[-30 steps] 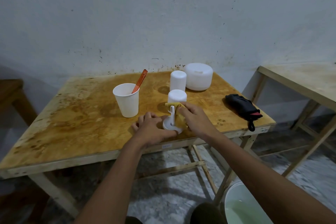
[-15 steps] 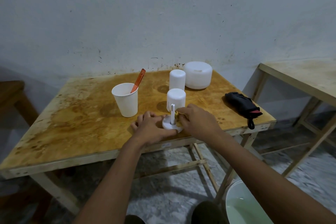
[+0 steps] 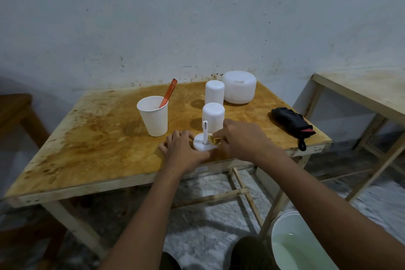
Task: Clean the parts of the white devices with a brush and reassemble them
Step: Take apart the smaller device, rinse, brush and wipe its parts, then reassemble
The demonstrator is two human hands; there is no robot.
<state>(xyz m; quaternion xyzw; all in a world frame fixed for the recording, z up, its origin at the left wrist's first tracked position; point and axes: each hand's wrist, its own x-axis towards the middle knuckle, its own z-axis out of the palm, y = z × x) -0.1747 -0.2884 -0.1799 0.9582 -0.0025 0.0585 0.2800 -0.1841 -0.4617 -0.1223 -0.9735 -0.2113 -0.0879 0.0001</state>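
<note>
At the table's [image 3: 105,151] near edge, 2 hands on the white base [image 3: 199,146].
Left hand [image 3: 184,153] grips its rim; right hand [image 3: 243,138] pinches a yellow cloth [image 3: 213,140] just beside the post [image 3: 205,131].

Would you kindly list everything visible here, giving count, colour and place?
table: one, stained wood, centre.
second table: one, pale wood, right.
paper cup: one, white, table's left-centre.
brush: one, orange handle, standing in cup.
cylinders: two, white, mid-table.
wide device: one, white, back.
round base: one, white with upright post, near edge.
cloth: one, yellow, on base.
pouch: one, black, table's right edge.
bucket: one, white, floor, lower right.
left hand: one, holds base's rim.
right hand: one, pinches cloth.
</note>
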